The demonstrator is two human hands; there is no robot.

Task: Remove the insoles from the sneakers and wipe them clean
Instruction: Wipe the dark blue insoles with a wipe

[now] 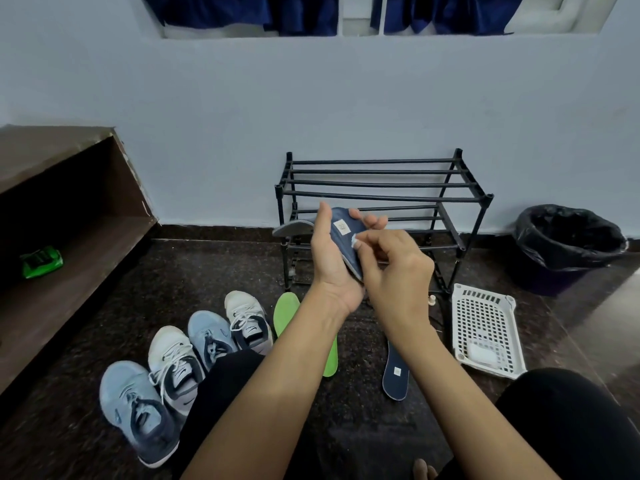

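1. White perforated basket at lower right of the frame, on the dark floor; a small white object lies in its near end (too blurred to tell what).
2. Dark bin at right edge, lined with a black bag; contents not visible.
3. Brown wooden shelf unit at left; a green packet sits inside on the shelf board.
4. Black bar shoe rack at centre against the pale wall, nothing seen on its bars; the hands cover its lower left part.
5. Left hand at centre frame, fingers wrapped around a navy insole held up in front of the rack, white label facing the camera; grey underside curls out at left.
6. Right hand just beside it, thumb and fingertips pinched together on a small white wipe pressed to the insole's edge.
7. Second navy insole flat on the floor lower centre, partly hidden by the right forearm.
8. Green insole on the floor, its middle hidden by the left forearm.
9. Four sneakers in a row at lower left, two blue and two white alternating, touching side by side; the nearest overlapped by a black-clad knee.
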